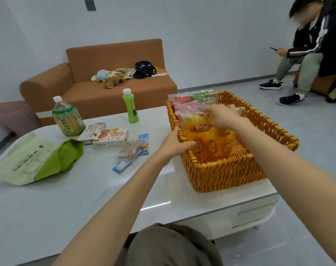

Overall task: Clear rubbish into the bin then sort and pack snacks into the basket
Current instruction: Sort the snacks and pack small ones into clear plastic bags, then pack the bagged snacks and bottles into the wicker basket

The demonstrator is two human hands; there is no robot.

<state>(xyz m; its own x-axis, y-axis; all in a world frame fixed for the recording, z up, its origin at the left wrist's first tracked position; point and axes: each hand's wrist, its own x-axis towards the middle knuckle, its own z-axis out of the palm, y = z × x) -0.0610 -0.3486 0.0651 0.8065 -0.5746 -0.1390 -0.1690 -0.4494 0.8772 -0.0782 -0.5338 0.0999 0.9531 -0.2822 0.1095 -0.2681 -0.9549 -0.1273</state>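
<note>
A woven orange basket (230, 169) stands on the right end of the white table (67, 198). Inside it lie a yellow-orange snack bag (209, 143) and pink and red packets (188, 106) behind it. My left hand (174, 144) grips the basket's left rim beside the yellow bag. My right hand (220, 116) reaches into the basket and pinches the top of the yellow bag. Left on the table are a biscuit box (110, 140), a second box (92, 131), wrapped wafer packets (130, 153) and a green-and-white bag (38, 160).
A large tea bottle (67, 120) and a slim green bottle (131, 106) stand at the table's back. A pink bin (15, 117) sits on the floor far left beside the brown sofa (105, 87). A seated person (307, 50) is at the far right.
</note>
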